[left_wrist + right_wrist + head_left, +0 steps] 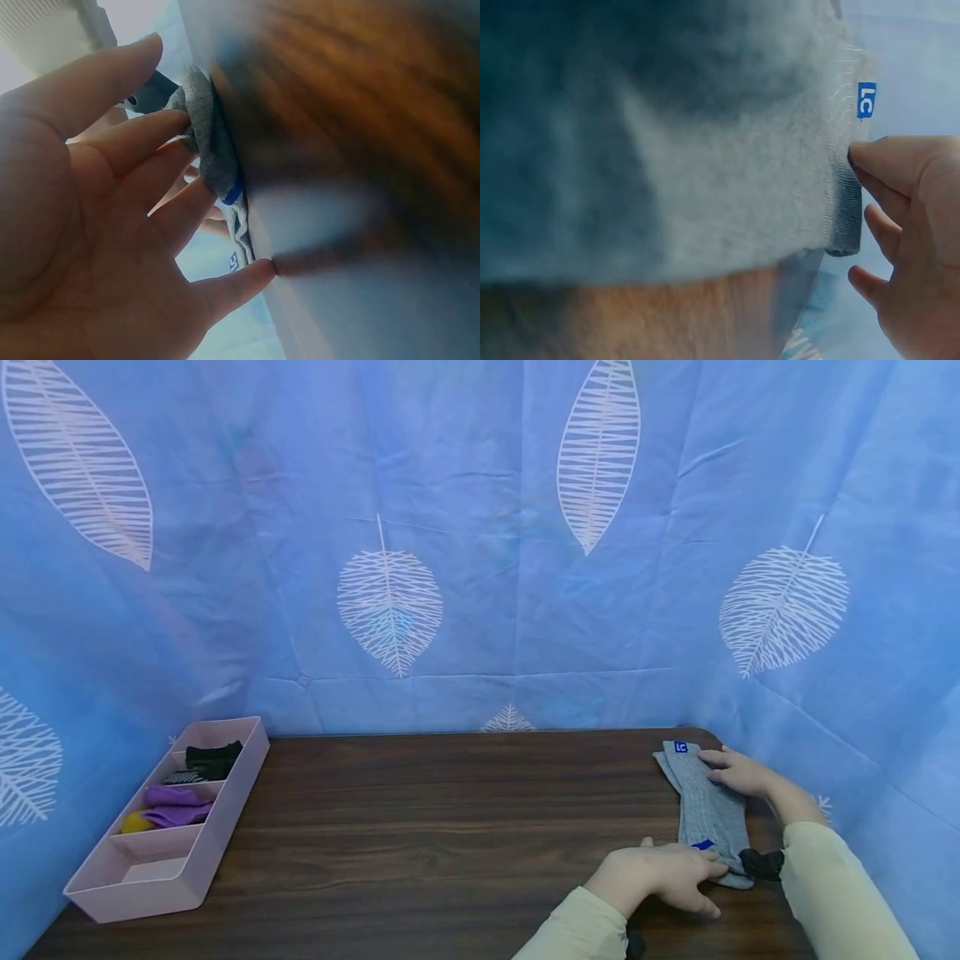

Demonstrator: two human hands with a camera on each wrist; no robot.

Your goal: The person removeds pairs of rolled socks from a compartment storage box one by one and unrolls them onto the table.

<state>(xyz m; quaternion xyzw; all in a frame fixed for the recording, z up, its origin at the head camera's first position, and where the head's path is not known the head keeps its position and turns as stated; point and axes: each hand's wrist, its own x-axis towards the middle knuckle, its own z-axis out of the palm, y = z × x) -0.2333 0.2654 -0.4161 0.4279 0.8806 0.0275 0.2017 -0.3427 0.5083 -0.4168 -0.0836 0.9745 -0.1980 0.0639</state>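
A pair of grey socks (708, 802), one laid over the other, lies at the right side of the table; a blue LC label (866, 100) marks a ribbed cuff. My left hand (667, 872) rests at the near end of the socks, and in the left wrist view its spread fingers (169, 139) touch the bunched grey fabric (210, 135). At the far end, my right hand (738, 772) lies against the right edge by the cuff. The right wrist view has its fingertips touching the cuff's edge, fingers nearly straight.
On the left stands a pink divided box (225, 843). Its compartments hold dark socks (213, 760) and a purple bundle (176, 810) with a yellow piece (137, 822); the nearest section shows its bare floor. A blue leaf-print curtain (465, 610) hangs behind the wooden table (450, 827).
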